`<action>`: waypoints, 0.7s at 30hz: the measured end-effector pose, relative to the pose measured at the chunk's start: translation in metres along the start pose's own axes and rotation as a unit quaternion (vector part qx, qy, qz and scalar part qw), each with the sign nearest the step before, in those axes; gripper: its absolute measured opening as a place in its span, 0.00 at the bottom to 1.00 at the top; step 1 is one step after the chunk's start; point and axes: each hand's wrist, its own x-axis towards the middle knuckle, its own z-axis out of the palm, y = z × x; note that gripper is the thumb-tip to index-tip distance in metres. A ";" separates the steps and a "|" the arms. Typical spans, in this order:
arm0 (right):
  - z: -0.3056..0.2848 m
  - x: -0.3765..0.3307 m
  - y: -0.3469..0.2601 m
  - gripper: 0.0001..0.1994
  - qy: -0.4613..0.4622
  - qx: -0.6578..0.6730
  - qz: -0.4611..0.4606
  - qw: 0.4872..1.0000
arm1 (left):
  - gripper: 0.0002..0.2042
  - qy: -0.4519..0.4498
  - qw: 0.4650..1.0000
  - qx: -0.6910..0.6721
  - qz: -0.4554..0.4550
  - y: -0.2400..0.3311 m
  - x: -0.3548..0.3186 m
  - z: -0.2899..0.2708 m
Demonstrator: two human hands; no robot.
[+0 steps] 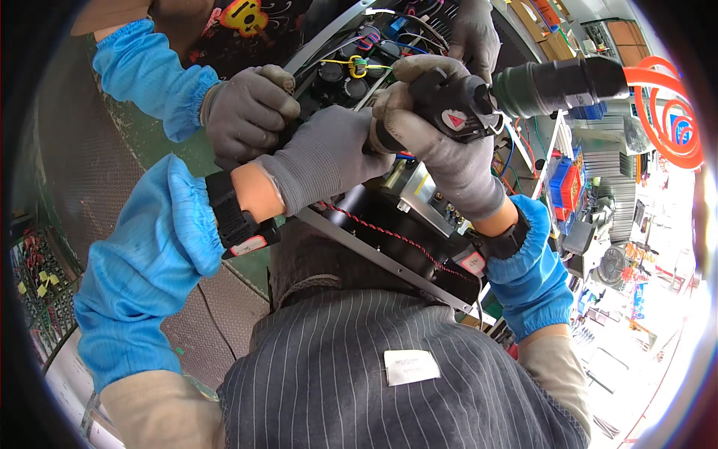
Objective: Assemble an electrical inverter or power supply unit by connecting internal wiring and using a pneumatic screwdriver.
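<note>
My right hand (452, 161), in a grey glove, wraps round a black power tool (456, 108) with a red triangle mark. A thick dark cylinder (550, 86) extends from the tool to the right, and a coiled orange hose (666, 112) runs off its end. Close against the right hand, my left hand (321, 157), also gloved, is closed beside a dark round end piece; what lies inside its fingers is hidden. Both hands are above an open metal-framed equipment unit (374, 258) with wires, black capacitors (331, 73) and a twisted red-black cable (389, 233).
Another person's gloved hand (250, 112) with a blue sleeve rests at the unit's left edge; another gloved hand (476, 34) reaches in at the far side. Blue and red bins (568, 183) stand to the right. A chequered metal floor (202, 322) lies left.
</note>
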 end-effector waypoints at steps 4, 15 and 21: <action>0.001 -0.005 -0.007 0.26 -0.014 0.034 -0.004 0.999 | 0.16 -0.029 0.999 -0.022 -0.019 0.015 0.003 -0.011; -0.188 -0.072 -0.040 0.41 0.007 -0.611 0.067 0.789 | 0.12 0.024 0.997 -0.064 -0.022 0.005 -0.002 -0.002; -0.135 -0.043 -0.089 0.37 0.005 -0.428 0.169 0.888 | 0.12 0.030 0.996 -0.078 -0.017 0.006 -0.003 -0.001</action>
